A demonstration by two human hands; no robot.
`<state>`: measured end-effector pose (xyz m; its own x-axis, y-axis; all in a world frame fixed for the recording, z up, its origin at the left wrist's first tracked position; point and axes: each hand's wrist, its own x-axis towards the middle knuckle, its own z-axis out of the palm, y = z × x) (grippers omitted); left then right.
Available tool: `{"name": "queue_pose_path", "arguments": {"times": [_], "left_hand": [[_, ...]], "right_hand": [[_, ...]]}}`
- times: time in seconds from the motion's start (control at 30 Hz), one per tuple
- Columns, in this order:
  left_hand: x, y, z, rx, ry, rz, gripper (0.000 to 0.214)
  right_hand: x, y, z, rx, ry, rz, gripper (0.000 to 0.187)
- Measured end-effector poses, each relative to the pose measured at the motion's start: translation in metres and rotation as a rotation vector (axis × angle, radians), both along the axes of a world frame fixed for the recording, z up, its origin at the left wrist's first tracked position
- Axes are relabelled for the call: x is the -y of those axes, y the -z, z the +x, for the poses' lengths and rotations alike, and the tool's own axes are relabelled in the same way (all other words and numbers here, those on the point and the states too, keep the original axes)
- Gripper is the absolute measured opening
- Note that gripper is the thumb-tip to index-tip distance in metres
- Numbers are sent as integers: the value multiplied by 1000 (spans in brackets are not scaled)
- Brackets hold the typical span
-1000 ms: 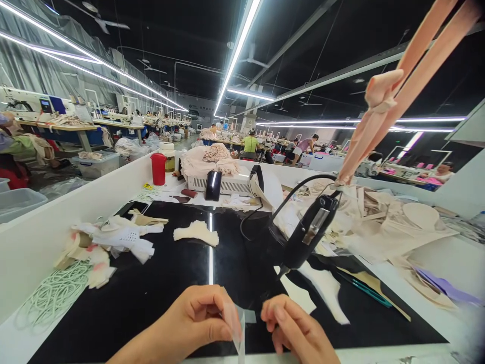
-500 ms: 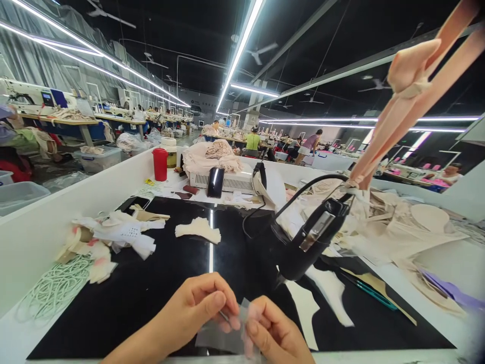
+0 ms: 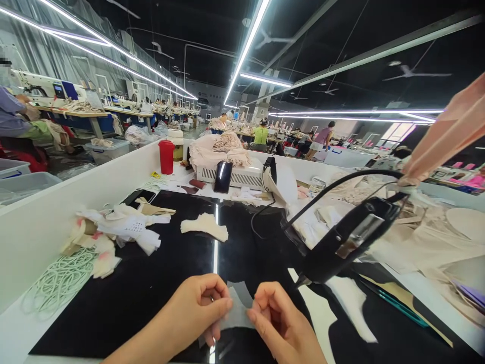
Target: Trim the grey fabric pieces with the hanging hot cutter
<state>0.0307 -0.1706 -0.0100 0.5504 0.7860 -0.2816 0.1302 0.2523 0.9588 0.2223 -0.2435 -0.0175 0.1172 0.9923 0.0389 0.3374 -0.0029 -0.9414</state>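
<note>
A thin see-through film piece (image 3: 238, 308) is stretched between my two hands, low over the black work surface (image 3: 151, 303). My left hand (image 3: 200, 311) pinches its left edge between thumb and fingers. On the other side, my right hand (image 3: 278, 321) has its thumb and forefinger pressed together at the film's right edge. To the right lie two cream fabric cut-outs, one long piece (image 3: 320, 318) and another (image 3: 352, 306). A black hand tool with a narrow tip (image 3: 348, 237) hangs above them. Farther ahead sits a cream stack of cut pieces (image 3: 204, 226).
Pale green cord (image 3: 68, 273) and white scraps (image 3: 132, 227) lie on the left. A phone (image 3: 223, 177) leans at the back beside a red cup (image 3: 165, 156). Teal tweezers (image 3: 403, 307) rest at right. Peach fabric straps (image 3: 447, 131) suspend the tool. White walls border the table.
The film has come up and spread out between my hands, which have moved slightly apart. The view has shifted, and the hanging tool now appears farther right.
</note>
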Motion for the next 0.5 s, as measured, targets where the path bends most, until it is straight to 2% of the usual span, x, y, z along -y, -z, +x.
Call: {"name": "queue_pose_path", "arguments": {"times": [0.2, 0.37, 0.5], "left_hand": [[1, 1, -7, -148, -67, 137, 19], [2, -1, -16, -428, 3, 522, 7], [6, -1, -17, -611, 87, 766, 14]], "right_hand": [[-7, 0, 0, 266, -38, 95, 24], [-8, 17, 4, 383, -100, 213, 24], [-7, 27, 9, 543, -125, 296, 17]]}}
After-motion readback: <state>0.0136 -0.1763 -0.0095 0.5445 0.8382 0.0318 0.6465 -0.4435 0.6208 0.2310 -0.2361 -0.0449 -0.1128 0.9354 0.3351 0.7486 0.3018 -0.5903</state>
